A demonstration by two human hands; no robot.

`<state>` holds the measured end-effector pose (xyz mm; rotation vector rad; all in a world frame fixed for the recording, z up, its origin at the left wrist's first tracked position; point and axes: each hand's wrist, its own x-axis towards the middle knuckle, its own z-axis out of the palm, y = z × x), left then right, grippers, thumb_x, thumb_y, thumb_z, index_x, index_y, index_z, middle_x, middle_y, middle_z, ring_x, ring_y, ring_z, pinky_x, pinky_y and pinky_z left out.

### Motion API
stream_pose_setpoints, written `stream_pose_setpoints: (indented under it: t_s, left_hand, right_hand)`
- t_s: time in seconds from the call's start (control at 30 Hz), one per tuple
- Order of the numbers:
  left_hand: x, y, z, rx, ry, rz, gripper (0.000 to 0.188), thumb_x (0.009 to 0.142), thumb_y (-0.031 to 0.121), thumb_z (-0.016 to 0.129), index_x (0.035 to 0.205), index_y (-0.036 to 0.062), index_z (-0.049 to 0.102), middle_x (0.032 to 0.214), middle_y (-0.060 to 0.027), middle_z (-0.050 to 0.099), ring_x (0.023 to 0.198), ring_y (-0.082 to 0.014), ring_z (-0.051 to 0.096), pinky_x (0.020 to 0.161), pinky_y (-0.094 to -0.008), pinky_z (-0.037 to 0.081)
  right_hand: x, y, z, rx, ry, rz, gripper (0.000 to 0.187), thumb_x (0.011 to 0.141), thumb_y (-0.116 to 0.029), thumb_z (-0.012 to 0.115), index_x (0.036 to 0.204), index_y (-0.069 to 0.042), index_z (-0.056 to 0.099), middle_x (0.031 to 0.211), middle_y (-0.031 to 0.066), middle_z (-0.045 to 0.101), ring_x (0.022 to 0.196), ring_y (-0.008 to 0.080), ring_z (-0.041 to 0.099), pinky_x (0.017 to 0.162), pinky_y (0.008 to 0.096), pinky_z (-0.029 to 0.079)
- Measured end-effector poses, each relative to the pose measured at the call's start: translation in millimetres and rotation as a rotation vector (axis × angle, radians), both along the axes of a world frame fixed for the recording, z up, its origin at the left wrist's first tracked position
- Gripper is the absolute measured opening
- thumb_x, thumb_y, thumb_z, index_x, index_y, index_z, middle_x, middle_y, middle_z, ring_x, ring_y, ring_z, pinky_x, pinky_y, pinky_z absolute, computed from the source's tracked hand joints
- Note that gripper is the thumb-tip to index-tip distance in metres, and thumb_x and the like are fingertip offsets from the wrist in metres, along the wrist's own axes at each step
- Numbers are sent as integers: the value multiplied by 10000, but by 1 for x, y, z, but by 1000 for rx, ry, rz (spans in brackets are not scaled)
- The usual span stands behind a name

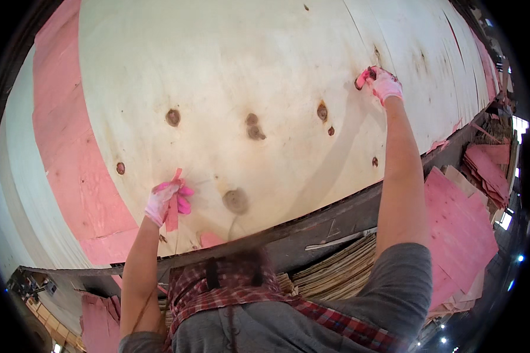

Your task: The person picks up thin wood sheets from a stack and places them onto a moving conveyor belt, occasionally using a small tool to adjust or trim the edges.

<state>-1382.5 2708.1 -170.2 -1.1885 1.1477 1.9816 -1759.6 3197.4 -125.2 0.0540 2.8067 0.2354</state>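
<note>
A wide, pale wood veneer sheet lies in front of me, marked with several dark knots. My left hand, in a white glove with pink fingers, is closed on a narrow pink veneer strip above the sheet's near left part. Farther off to the right, my right hand, gloved alike, reaches down to the sheet with bent fingers. Its fingertips are at a dark-rimmed spot, and whatever they may pinch is hidden.
A pink veneer band runs along the left side. Below the dark table edge are stacked veneer sheets. Pink veneer pieces are piled at the right, with more pink pieces at lower left. Splits run through the sheet's right part.
</note>
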Motion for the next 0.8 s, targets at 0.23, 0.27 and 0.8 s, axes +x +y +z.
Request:
stream_pose_setpoints:
  t_s: [0.23,0.27,0.8]
  left_hand:
    - [11,-5,-11,12,37,-5,287,847,189,592,1052,-8,555,852,-171,651,542,-256,629,434,-381,544]
    - [8,-4,-11,27,35,-19,289,855,201,588,1055,-5,556,849,-165,652,552,-253,630,450,-382,547]
    - [58,-8,14,189,545,217,699,898,563,404,1205,-62,473,1037,-190,610,984,-288,593,949,-394,421]
  right_hand:
    - [-13,-35,-2,11,-297,-187,206,807,-195,545,974,-92,607,683,63,596,540,172,559,540,307,458]
    - [-8,-33,-2,118,-302,-195,204,820,-210,531,955,-77,605,694,65,595,541,174,557,539,305,458]
    - [484,-312,36,-1591,-688,-621,531,863,-331,605,1255,-17,434,986,77,600,651,116,549,533,261,457]
